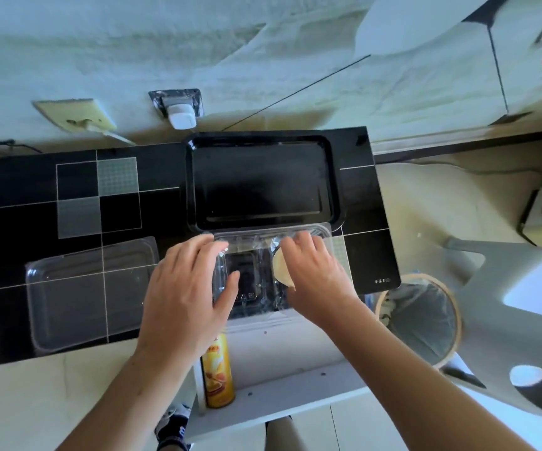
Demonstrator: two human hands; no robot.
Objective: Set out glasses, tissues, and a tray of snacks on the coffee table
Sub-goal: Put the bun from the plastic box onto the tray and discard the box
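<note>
Overhead, a person's two hands work at a clear snack box (250, 275) on a black tiled counter (77, 203). Left hand (186, 288) rests on the box, fingers spread and relaxed. Right hand (312, 275) curls its fingers around a pale round snack (281, 266) in the box's right compartment. Black tray (263, 182) sits just behind, touching the box. Clear lid (90, 294) lies to the left; a yellow can (219, 372) stands on a shelf below.
</note>
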